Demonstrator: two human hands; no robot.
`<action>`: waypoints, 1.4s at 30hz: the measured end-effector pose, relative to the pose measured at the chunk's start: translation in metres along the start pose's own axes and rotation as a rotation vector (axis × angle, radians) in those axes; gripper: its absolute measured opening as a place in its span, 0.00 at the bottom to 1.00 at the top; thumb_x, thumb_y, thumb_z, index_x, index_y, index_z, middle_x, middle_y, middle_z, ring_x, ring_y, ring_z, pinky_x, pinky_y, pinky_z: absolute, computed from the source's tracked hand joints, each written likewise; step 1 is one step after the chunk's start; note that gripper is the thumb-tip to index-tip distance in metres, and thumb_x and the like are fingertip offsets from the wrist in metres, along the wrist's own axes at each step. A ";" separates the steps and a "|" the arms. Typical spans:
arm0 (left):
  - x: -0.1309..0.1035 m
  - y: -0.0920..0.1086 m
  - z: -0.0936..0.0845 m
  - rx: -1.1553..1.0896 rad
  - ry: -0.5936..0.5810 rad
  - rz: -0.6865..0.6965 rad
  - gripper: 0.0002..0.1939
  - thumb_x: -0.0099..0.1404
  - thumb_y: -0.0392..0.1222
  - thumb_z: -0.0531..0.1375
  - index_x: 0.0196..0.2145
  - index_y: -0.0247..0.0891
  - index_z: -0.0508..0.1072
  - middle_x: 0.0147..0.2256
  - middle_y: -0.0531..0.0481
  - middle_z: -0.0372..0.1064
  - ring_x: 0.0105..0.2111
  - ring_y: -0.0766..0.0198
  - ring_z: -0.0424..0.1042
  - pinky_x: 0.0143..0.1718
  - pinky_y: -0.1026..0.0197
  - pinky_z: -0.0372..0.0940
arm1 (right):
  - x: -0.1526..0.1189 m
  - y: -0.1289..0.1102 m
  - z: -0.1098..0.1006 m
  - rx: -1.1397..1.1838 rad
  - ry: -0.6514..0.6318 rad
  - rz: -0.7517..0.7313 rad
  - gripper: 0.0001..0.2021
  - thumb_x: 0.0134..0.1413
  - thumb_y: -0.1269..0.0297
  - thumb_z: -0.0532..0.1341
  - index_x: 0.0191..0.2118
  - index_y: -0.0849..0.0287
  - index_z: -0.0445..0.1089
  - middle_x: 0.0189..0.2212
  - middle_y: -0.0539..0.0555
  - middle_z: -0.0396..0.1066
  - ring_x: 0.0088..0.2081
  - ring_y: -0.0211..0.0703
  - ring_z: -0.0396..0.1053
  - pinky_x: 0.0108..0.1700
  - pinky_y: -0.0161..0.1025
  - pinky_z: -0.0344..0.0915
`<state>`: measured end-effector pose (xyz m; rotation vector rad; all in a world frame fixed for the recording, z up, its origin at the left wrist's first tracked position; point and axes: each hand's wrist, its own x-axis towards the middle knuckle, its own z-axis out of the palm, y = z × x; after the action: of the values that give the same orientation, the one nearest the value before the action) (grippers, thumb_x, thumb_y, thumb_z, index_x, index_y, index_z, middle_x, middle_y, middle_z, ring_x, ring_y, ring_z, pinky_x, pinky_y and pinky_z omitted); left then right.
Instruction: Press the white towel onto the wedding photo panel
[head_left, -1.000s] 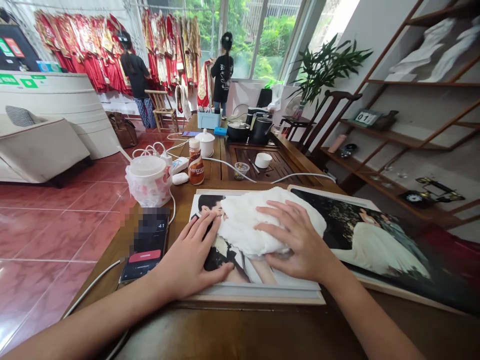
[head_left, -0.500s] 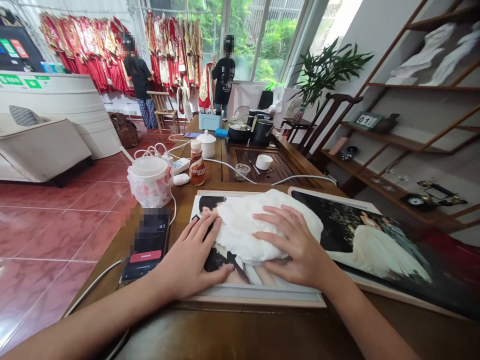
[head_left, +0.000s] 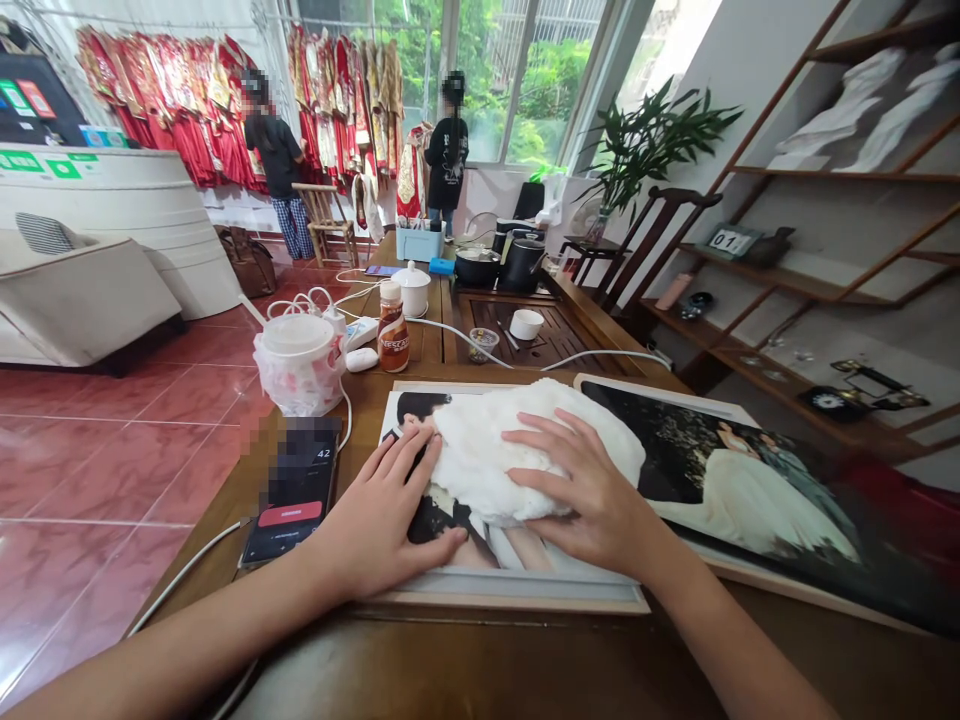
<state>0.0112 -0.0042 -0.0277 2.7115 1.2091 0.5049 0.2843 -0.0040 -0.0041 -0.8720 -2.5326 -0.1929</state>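
Left hand (head_left: 401,500): open, flat on framed portrait (head_left: 510,548), lower centre of view. Right hand (head_left: 585,485): fingers spread over white plush cloth (head_left: 474,445) atop it. Advisable: light, even pressure, left palm bracing.

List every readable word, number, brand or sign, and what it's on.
"42": phone screen
"NESCAF", word's end unclear: brown bottle
"01": small shelf sign
Too small or blurred: red phone button, print on black shirt by window, green counter signs.
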 end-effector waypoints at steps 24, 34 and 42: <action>0.000 0.002 -0.003 -0.013 0.006 0.011 0.37 0.66 0.58 0.58 0.65 0.34 0.56 0.67 0.36 0.46 0.67 0.41 0.41 0.65 0.40 0.46 | 0.002 -0.003 0.002 0.031 -0.003 -0.063 0.13 0.57 0.62 0.63 0.47 0.56 0.66 0.57 0.62 0.66 0.64 0.58 0.54 0.63 0.65 0.48; 0.000 0.001 -0.004 -0.014 0.008 0.018 0.38 0.66 0.57 0.58 0.66 0.35 0.55 0.67 0.38 0.46 0.67 0.42 0.41 0.65 0.41 0.45 | 0.004 -0.012 0.003 0.058 -0.009 -0.049 0.12 0.56 0.63 0.62 0.46 0.56 0.66 0.57 0.62 0.66 0.64 0.58 0.54 0.63 0.65 0.47; 0.000 0.001 -0.001 0.020 -0.027 0.005 0.43 0.67 0.60 0.55 0.69 0.32 0.45 0.69 0.36 0.38 0.68 0.45 0.36 0.66 0.43 0.44 | 0.000 0.004 -0.001 -0.008 -0.012 0.028 0.09 0.58 0.66 0.61 0.44 0.57 0.66 0.57 0.62 0.66 0.64 0.58 0.55 0.62 0.66 0.47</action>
<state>0.0113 -0.0047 -0.0265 2.7294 1.2070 0.4581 0.2874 -0.0011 -0.0038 -0.9134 -2.5310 -0.1902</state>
